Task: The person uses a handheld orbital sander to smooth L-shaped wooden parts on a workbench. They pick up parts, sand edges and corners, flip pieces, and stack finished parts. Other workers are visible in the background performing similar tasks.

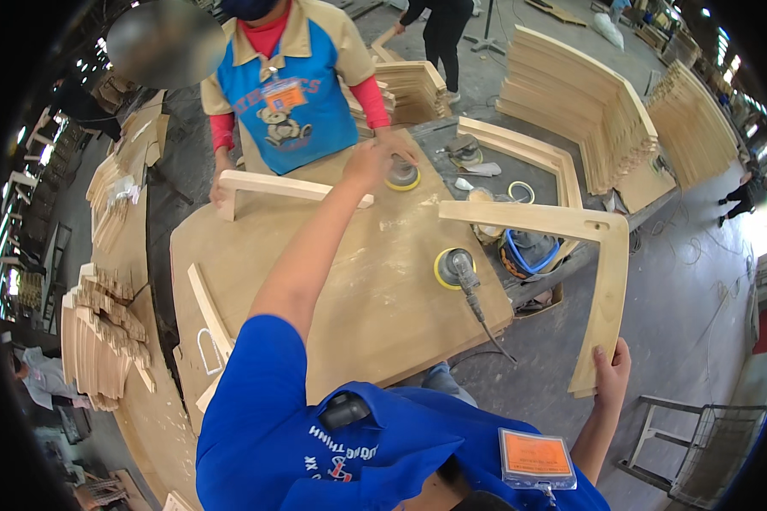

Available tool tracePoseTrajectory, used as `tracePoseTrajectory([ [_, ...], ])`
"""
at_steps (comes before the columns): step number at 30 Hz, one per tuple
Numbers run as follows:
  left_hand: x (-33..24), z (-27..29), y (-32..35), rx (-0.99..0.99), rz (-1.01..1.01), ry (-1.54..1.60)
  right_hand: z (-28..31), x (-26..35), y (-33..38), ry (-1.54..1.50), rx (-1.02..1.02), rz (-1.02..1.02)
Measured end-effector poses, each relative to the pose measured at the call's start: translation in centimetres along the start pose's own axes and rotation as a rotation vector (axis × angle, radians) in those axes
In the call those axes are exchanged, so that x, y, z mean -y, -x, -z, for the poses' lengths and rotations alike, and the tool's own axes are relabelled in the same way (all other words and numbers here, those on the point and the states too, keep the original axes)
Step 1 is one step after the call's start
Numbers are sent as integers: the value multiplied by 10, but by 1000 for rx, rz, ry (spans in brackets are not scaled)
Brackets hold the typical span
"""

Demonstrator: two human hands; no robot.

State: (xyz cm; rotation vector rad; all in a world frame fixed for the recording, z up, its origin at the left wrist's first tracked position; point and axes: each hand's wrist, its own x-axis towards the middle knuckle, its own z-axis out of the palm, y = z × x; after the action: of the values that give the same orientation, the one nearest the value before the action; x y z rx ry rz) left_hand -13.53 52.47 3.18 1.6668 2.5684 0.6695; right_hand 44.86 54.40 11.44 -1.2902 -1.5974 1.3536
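Note:
My right hand (612, 368) is shut on the lower end of a pale L-shaped wooden frame piece (605, 281), held off the right edge of the plywood worktable (375, 315). My left arm stretches across the table, and my left hand (370, 162) is at a yellow-padded orbital sander (403, 176) on the far side. A co-worker's hand (396, 141) rests on that same sander. I cannot make out whether my fingers grip it. The co-worker's other hand holds another wooden frame piece (273, 186) flat on the table.
A second yellow-padded sander (454, 268) with a cable lies near the table's right edge. A curved wooden slat (209, 311) lies at the left. Stacks of curved wooden parts stand at the back right (588, 102) and left (102, 341). A metal frame (682, 443) stands lower right.

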Motion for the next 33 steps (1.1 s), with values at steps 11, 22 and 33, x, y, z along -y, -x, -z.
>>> tracePoseTrajectory([
  [11,46,-128,-128,-54,425,-585,-21,52,-94,548,189,228],
  [22,92,-26,-193,-85,114,-838,-3,79,-150,511,534,-5],
  [33,120,-60,-76,464,551,-450,-12,84,-157,450,499,174],
])
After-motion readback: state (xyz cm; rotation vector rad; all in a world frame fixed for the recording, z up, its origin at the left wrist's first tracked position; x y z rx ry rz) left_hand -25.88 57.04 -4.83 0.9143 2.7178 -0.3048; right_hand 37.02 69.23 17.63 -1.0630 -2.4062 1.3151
